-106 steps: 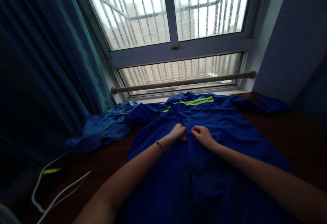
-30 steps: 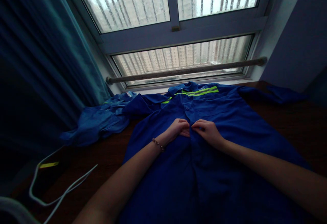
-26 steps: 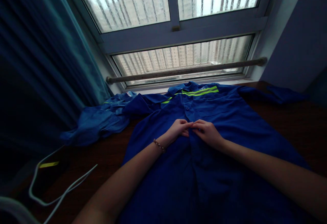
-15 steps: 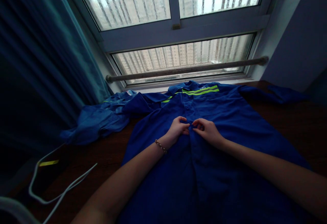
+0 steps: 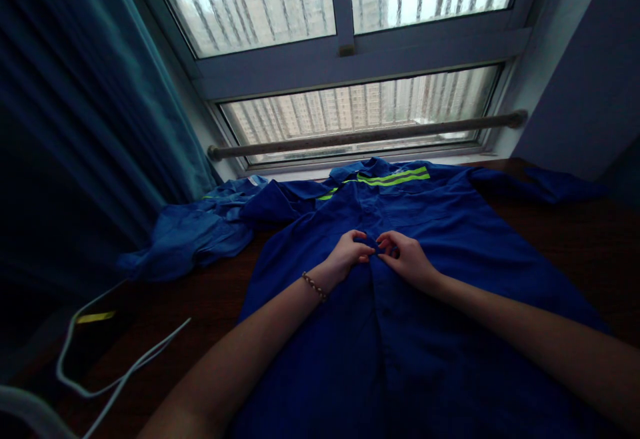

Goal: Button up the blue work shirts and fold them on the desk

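A blue work shirt [image 5: 450,252] with yellow-green reflective stripes near the collar lies flat, front up, on a dark wooden table [image 5: 190,305]. My left hand [image 5: 350,252], a bead bracelet on its wrist, pinches the left edge of the shirt's front opening at chest height. My right hand [image 5: 407,257] pinches the opposite edge, fingertips almost touching those of the left. Both hands are closed on the fabric at the middle of the shirt. Whatever sits between the fingertips is too small to make out.
A second blue garment [image 5: 195,235] lies crumpled at the table's left, by a dark teal curtain [image 5: 75,125]. A white wire hanger [image 5: 110,372] sits at the lower left. A window [image 5: 345,45] with a horizontal rod [image 5: 365,135] stands behind the table. A wall rises on the right.
The view has tilted and drifted slightly. My hands stay at the shirt's front opening, fingers working the fabric edges; since 3.5 s ago they have shifted a little up the shirt.
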A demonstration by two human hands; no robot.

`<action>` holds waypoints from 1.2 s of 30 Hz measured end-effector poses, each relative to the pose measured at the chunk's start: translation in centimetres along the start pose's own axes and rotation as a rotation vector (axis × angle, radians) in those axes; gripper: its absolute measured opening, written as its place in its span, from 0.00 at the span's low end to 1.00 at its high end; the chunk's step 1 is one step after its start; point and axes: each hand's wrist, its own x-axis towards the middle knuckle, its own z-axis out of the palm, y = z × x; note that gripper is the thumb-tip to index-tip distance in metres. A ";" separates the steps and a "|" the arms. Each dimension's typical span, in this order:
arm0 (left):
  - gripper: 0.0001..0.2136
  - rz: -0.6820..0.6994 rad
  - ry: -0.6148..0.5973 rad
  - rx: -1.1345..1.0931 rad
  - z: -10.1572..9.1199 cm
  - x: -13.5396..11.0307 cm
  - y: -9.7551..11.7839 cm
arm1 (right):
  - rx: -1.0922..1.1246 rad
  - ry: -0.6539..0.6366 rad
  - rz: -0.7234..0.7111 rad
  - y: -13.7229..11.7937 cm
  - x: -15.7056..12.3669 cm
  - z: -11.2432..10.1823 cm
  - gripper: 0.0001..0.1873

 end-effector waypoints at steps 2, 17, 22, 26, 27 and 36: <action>0.21 0.008 -0.002 -0.005 0.0 0.0 0.0 | 0.001 0.002 -0.005 0.0 0.0 0.1 0.13; 0.21 0.025 -0.005 -0.022 0.0 -0.2 -0.2 | 0.082 -0.005 0.118 -0.1 0.3 -0.1 0.06; 0.22 0.072 -0.115 -0.063 -0.1 -0.1 -0.4 | 0.104 -0.015 0.175 0.4 0.6 -0.2 0.09; 0.22 0.091 -0.122 -0.063 0.1 -0.1 -0.5 | 0.124 -0.044 0.186 0.7 0.7 -0.3 0.12; 0.22 0.093 -0.124 -0.058 0.1 0.0 -0.5 | 0.116 -0.049 0.180 0.7 0.8 -0.4 0.12; 0.20 0.140 -0.156 0.000 0.6 0.0 -0.8 | -0.140 -0.043 0.109 1.5 1.4 -0.4 0.07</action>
